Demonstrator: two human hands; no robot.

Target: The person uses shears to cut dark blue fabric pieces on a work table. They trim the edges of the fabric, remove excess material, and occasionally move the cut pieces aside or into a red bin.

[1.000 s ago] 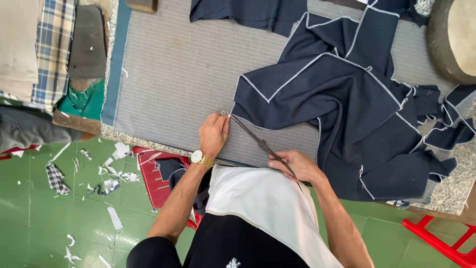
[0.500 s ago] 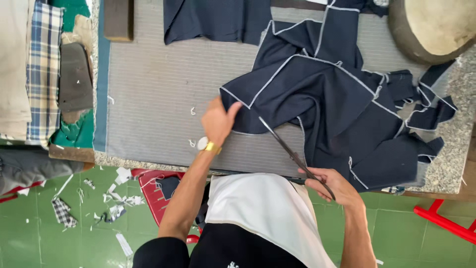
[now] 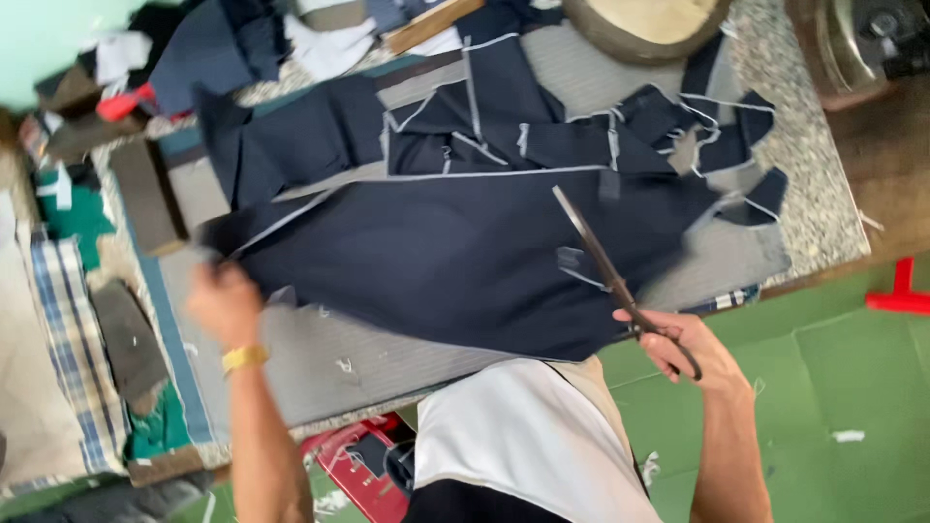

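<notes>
Cloth: large navy cloth (image 3: 436, 261), matte and smooth, spread flat across the middle of the table, pale chalk or stitch lines along its edges; near edge runs roughly straight, left corner drawn to a point.
Scissors: long metal scissors (image 3: 605, 261), blades together and slim, dark loop handles; they lie slanting over the right part of the cloth, tips pointing away from the person.
Right hand: right hand (image 3: 683, 344) closed around the scissor handles, fingers through the loops, just off the cloth's near right edge.
Left hand: left hand (image 3: 221, 302) blurred, at the cloth's left corner; appears to pinch it, but cannot tell for sure. Yellow watch band (image 3: 244, 358) on the wrist.
Other cloth: more navy pieces (image 3: 581, 131) with white-lined edges, crumpled and overlapping, at the far side, touching the big piece.
Table: grey ribbed mat (image 3: 387, 363) over a speckled stone top (image 3: 823, 203); bare strip of mat between the cloth and the near edge.
Left side: plaid cloth (image 3: 68, 339) and green scraps piled by the table's left end.
Far edge: round tan cushion (image 3: 644, 19), wooden stick (image 3: 431, 24).
Floor: green floor (image 3: 833, 387) with small white scraps; red frame (image 3: 901, 291) at right.
</notes>
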